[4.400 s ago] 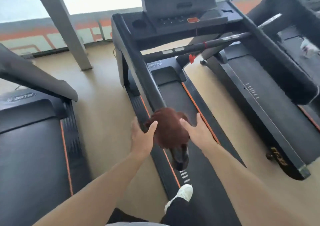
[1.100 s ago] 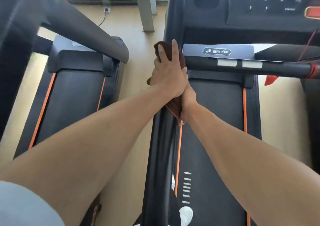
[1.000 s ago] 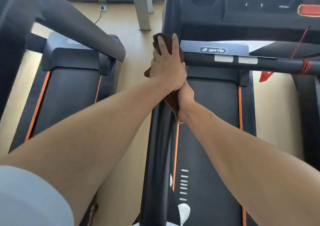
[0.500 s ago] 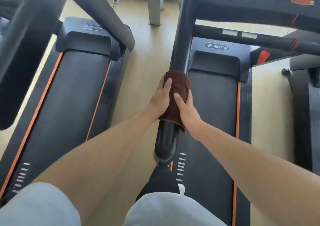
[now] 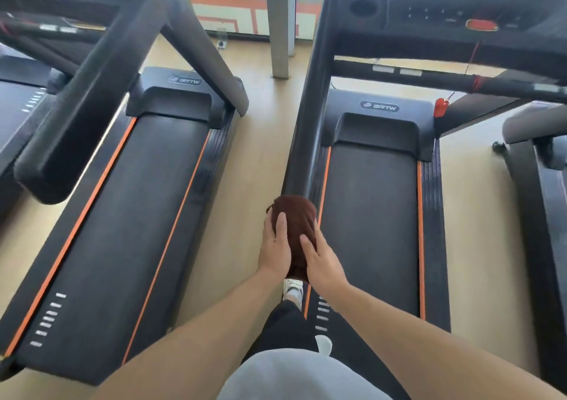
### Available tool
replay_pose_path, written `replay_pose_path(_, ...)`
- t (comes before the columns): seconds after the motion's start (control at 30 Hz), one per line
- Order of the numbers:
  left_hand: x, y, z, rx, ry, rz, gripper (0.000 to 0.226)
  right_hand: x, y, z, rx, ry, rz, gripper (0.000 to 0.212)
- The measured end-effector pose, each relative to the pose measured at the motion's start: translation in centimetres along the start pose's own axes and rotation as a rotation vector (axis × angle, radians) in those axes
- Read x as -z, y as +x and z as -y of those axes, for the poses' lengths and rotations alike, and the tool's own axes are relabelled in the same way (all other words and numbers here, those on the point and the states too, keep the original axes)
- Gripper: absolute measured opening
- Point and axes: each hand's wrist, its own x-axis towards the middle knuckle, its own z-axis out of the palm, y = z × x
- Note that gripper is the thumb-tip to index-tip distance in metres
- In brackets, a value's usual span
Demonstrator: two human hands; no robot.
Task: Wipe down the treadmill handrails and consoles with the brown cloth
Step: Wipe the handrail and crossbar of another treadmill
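1. The brown cloth [image 5: 296, 230] now caps the near end of the handrail [image 5: 310, 117], having slid down from the console [image 5: 454, 13] end at 12 o'clock; this rail's pass looks nearly done.
2. The left hand [image 5: 274, 250] and right hand [image 5: 322, 261] press together around it, fingers extended, clamped on cloth and rail from 9 and 3 o'clock.
3. The crossbar [image 5: 445, 79] and console look still unwiped.

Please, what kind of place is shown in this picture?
Most likely a gym or fitness room. Several treadmills stand side by side on a wooden floor, each with handrails and a console; large windows lie behind.
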Motion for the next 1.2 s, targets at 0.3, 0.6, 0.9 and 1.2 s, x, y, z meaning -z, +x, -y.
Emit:
replay_pose_path(0.3,-5.7,-4.5,-0.3,0.491,-0.290,-0.293,0.052,3.9,-2.8,-2.5,-0.042,-0.019,0.012,0.025)
replay_pose_path(0.6,-11.0,-2.7,-4.7,0.420,-0.394,-0.003,0.065,13.8,-0.8,-0.7,0.010,0.084,-0.226,0.016)
replay_pose_path(0.9,-17.0,7.1,-14.6,0.222,-0.539,0.174,0.024,23.5,10.9,11.6,0.278,-0.072,-0.342,0.034)
replay_pose_path(1.2,-21.3,17.6,-25.7,0.057,-0.447,-0.048,0.025,29.5,25.1,25.1,0.527,-0.311,-0.199,0.047)
